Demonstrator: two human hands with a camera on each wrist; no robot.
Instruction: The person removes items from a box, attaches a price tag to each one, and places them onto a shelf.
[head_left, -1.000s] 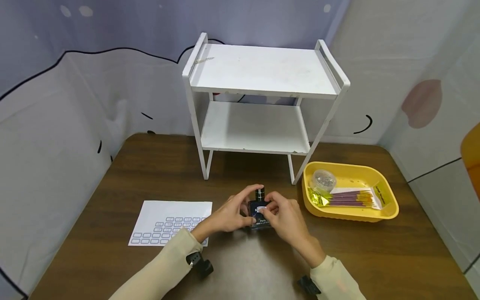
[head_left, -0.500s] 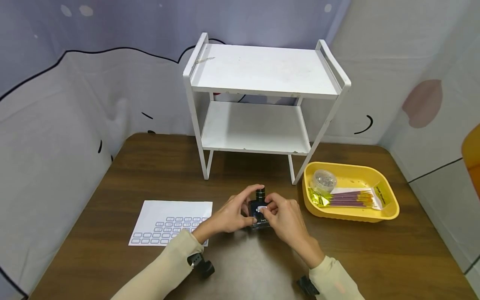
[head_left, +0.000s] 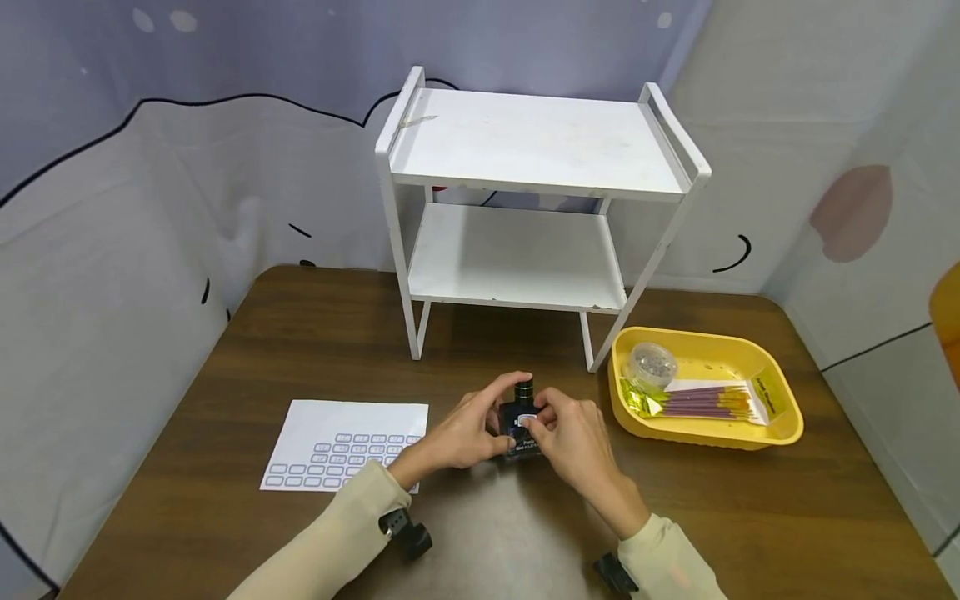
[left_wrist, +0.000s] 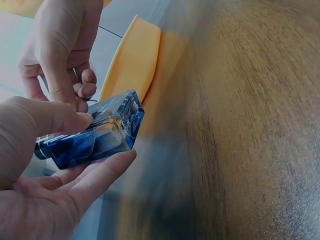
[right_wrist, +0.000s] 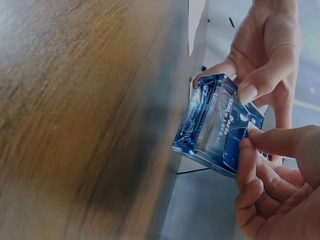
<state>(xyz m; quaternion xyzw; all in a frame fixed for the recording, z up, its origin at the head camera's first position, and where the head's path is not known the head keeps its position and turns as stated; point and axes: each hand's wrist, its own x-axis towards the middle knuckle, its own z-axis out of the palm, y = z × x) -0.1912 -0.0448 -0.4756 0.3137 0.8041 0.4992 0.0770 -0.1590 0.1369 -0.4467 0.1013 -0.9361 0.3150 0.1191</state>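
A dark blue glass perfume bottle (head_left: 512,417) with a black cap stands slightly tilted between my hands, just over or on the table. My left hand (head_left: 465,432) grips it from the left, with the thumb on the bottle's front and a finger at the cap. My right hand (head_left: 573,433) has a small white label sticker (head_left: 527,421) at its thumb tip, against the front of the bottle. In the right wrist view, the right thumb and index finger pinch at the label beside the printed lettering, and the other fingers curl in. The label's underside is hidden.
A white sheet of outlined label stickers (head_left: 330,417) lies left on the wooden table (head_left: 247,358). A yellow tray (head_left: 697,432) at right holds a clear round tub (head_left: 652,365) and a pack of purple-handled sticks (head_left: 705,402). A white two-tier shelf (head_left: 532,137) stands behind.
The head view has shifted slightly, so the scene sits a little further right. Both hands and the bottle keep nearly the same pose.
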